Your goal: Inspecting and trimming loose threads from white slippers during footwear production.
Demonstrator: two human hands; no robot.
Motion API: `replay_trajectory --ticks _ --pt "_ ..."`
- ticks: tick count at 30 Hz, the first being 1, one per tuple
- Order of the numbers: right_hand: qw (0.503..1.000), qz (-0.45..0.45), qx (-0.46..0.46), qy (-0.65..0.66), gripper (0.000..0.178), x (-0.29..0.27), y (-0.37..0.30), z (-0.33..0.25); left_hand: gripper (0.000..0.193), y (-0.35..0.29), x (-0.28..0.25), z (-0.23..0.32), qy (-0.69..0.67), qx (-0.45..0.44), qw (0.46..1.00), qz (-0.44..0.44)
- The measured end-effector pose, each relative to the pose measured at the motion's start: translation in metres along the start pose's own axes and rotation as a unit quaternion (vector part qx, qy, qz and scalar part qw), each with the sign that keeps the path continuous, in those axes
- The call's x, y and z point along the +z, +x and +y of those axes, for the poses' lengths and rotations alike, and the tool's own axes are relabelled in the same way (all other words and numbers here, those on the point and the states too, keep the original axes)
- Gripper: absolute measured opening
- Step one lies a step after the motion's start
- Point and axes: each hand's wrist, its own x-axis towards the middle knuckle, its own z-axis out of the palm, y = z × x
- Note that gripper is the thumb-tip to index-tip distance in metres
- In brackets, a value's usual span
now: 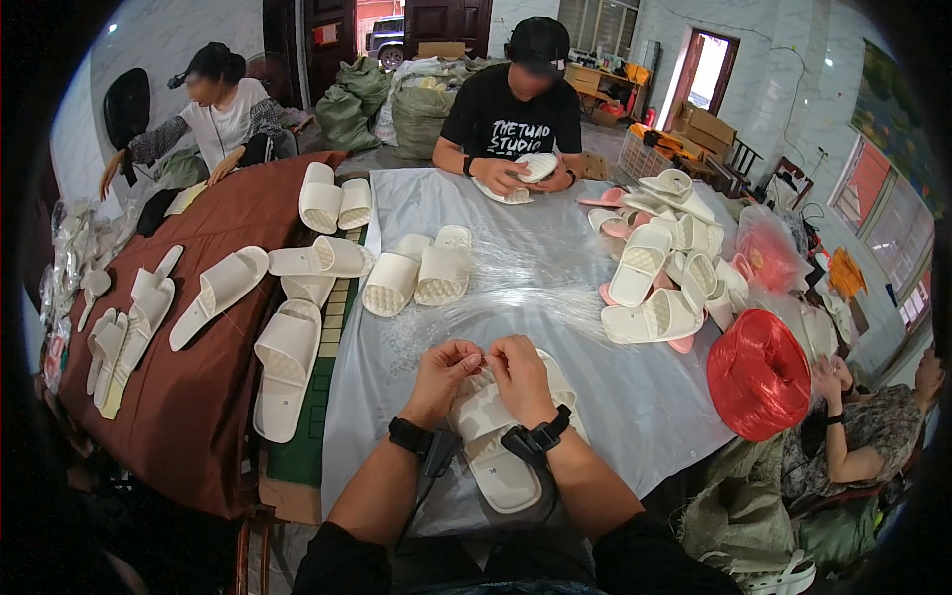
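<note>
My left hand (446,375) and my right hand (519,377) meet at the fingertips, each closed in a pinch. Whatever they hold between them is too small to make out. Just beneath, a cream-white slipper (503,478) lies on the grey table cover, its toe end toward me. A second white slipper (563,397) rests against its right side, partly hidden by my right hand. Beyond my hands, thin clear plastic strands (535,302) spread over the cover. A pair of white slippers (442,274) sits to the left of these strands.
White and pink slippers are piled (650,258) at the right, near a red roll of plastic twine (759,375). More white slippers (288,367) stand along the brown cloth (213,407) at left. A co-worker (516,109) opposite holds slippers; others sit left and right.
</note>
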Motion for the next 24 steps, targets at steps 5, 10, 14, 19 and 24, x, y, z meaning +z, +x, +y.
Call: replay_trajectory --ticks 5,10,14,19,24 --pt "1.000 0.002 -0.010 -0.003 0.011 0.000 -0.001 0.001 0.009 -0.001 0.001 0.001 -0.001 -0.002 1.000 -0.005" --pt "1.000 -0.001 -0.012 -0.011 0.011 0.000 -0.001 0.001 0.009 0.000 0.001 0.000 -0.002 -0.002 1.000 -0.007" --pt "1.000 0.003 -0.023 -0.009 0.011 0.002 -0.001 0.001 0.009 0.001 -0.003 -0.003 -0.001 0.007 1.000 -0.010" --pt "1.000 0.002 0.014 0.008 0.011 0.004 -0.003 0.002 0.009 -0.003 0.002 0.004 0.042 -0.015 0.999 0.010" --pt "1.000 -0.007 0.018 0.008 0.008 0.002 -0.002 0.002 0.010 -0.005 0.008 0.008 0.026 -0.015 1.000 0.004"
